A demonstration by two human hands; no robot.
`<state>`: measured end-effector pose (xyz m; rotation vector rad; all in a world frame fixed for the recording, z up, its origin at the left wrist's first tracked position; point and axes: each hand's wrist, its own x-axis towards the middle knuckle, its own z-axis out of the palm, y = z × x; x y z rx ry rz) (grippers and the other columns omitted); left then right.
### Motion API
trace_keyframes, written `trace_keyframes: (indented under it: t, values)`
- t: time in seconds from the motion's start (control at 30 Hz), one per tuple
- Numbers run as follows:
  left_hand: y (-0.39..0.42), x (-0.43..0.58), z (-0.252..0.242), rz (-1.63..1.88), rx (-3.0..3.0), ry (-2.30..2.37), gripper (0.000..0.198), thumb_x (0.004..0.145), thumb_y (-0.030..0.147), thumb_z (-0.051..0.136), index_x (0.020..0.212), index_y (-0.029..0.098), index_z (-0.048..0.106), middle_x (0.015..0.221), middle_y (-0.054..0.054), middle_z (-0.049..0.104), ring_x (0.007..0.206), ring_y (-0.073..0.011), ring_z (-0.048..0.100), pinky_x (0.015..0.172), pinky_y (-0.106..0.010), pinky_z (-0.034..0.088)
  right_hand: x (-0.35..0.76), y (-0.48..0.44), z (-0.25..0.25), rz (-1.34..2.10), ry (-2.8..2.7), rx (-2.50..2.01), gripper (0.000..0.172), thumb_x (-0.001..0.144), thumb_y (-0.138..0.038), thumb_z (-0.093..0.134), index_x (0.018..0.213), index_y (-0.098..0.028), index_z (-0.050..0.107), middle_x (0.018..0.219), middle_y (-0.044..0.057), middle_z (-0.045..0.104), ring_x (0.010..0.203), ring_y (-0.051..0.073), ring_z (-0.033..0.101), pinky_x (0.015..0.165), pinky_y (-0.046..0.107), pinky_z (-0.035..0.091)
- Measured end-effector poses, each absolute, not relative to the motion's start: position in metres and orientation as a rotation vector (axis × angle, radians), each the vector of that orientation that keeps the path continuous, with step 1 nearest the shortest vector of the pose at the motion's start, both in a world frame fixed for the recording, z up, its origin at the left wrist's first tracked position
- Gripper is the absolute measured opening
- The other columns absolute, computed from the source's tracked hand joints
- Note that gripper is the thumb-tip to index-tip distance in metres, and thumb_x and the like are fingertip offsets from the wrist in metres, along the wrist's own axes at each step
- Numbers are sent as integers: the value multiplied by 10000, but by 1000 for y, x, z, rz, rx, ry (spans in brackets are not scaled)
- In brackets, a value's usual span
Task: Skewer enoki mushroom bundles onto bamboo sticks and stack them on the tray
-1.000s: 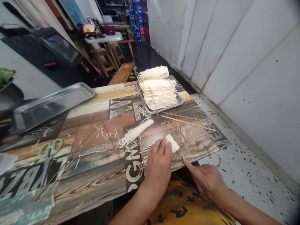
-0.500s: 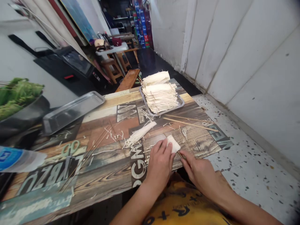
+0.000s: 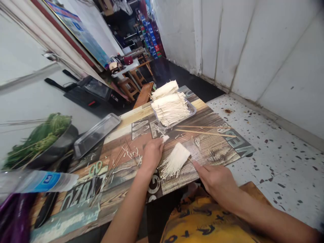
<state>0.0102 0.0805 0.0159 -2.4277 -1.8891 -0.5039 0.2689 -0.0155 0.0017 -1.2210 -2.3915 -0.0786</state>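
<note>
My right hand [image 3: 215,179] is closed on the near end of a thin skewer, which runs into a flat fan of enoki mushrooms [image 3: 176,160] lying on the table. Its pale cut base faces that hand, and the loose stems spread to the left. My left hand [image 3: 152,152] is wrapped over a second, smaller bunch of enoki [image 3: 165,138]; just the white end pokes out past the fingers. Beyond both hands, a clear plastic tray [image 3: 192,110] holds stacked skewered enoki [image 3: 170,108].
Bare skewers [image 3: 207,132] lie right of centre, with others on the left near scissors [image 3: 95,172]. Further left are an empty-looking tray [image 3: 98,135], a metal bowl [image 3: 55,145] of greens, a plastic bottle [image 3: 48,180], a knife [image 3: 45,209] and eggplants [image 3: 21,216].
My left hand has left the skewered enoki and moved left and away onto the loose bunch. The skewered fan now shows fully, still on the skewer in my right hand. The view has shifted.
</note>
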Motion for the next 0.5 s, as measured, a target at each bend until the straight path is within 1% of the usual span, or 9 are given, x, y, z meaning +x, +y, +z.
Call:
trace_keyframes:
  t: [0.13,0.27,0.5]
  values:
    - [78,16,13,-536,-2396,-1898,199,874,206,534,955,207,716,990,-60,741,933,-220,675,868,-357,523,263,-5,8,16,-2447,-1256,324,864,-101,512,1156,-121,652,638,16,641,535,147,558,489,300,305]
    - [77,18,11,-573,-2406,-1866,189,876,247,549,915,195,726,999,-61,738,950,-215,669,897,-364,512,260,0,11,138,-2488,-1324,352,860,-84,501,1182,-135,635,659,24,669,551,138,575,481,290,276]
    - [77,22,10,-629,-2409,-1817,213,887,202,519,837,187,726,930,-66,738,868,-202,669,857,-362,519,257,5,12,165,-2495,-1328,354,864,-81,490,1181,-140,637,699,36,694,580,137,595,490,285,276]
